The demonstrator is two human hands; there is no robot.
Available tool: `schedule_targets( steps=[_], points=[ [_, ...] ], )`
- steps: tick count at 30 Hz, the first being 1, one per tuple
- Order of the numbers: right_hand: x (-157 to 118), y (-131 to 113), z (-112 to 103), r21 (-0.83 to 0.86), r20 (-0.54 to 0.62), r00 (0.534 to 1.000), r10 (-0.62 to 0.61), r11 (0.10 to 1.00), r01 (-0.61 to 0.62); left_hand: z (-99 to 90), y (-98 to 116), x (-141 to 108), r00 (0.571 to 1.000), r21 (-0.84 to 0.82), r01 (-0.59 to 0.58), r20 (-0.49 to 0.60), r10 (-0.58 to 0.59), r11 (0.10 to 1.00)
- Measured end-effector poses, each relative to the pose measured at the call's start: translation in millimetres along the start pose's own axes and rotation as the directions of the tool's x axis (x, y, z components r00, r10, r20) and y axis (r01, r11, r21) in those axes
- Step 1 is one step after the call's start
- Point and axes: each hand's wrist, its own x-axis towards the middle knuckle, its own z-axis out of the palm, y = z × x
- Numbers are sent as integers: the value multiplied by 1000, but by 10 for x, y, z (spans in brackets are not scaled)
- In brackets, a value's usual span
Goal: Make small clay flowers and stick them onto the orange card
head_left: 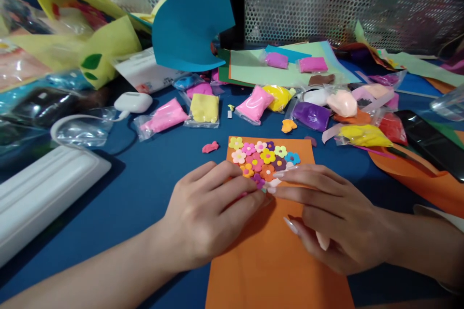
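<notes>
Small clay flowers (268, 156) in many colours lie packed together on the upper part of an orange sheet (268, 256). My left hand (212, 207) rests at their lower left, its fingers bent and close together; what is under the fingertips is hidden. From the other side, my right hand (337, 217) reaches two outstretched fingers to a pale pink flower (272, 185) at the bottom of the cluster. Its thumb stands apart. A pale peach lump (323, 240), which looks like clay, is tucked beneath its curled fingers.
Bagged clay packets (254, 104) lie behind the sheet, with loose orange (289, 126) and pink scraps (210, 147) nearby. A white device (47, 193) with a cable stands left. At right is a black phone (431, 142). Coloured sheets (192, 24) lean before a perforated metal panel (290, 9).
</notes>
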Motion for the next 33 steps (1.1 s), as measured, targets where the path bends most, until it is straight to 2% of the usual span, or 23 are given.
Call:
schedule_targets(
  steps=[3, 6, 10, 19, 28, 33],
  points=[
    [2, -1, 2, -20, -9, 1000, 10, 1000, -10, 5, 9, 7, 999, -23, 36, 15, -35, 999],
    [-1, -2, 3, -45, 45, 999, 22, 999, -20, 22, 17, 4, 998, -24, 62, 22, -61, 998],
    [-3, -3, 3, -38, 109, 994, 20, 999, -16, 31, 8, -3, 999, -13, 27, 42, -26, 1000],
    [-9, 11, 17, 2, 111, 994, 11, 1000, -11, -1, -18, -35, 992, -28, 77, 103, -74, 997],
    [-14, 2, 1, 26, 98, 995, -10, 1000, 8, -47, -27, -37, 993, -52, 60, 107, -54, 997],
    [-18, 4, 4, 27, 148, 989, -29, 999, 25, -62, -21, -14, 991, -36, 53, 122, -48, 998]
  ],
)
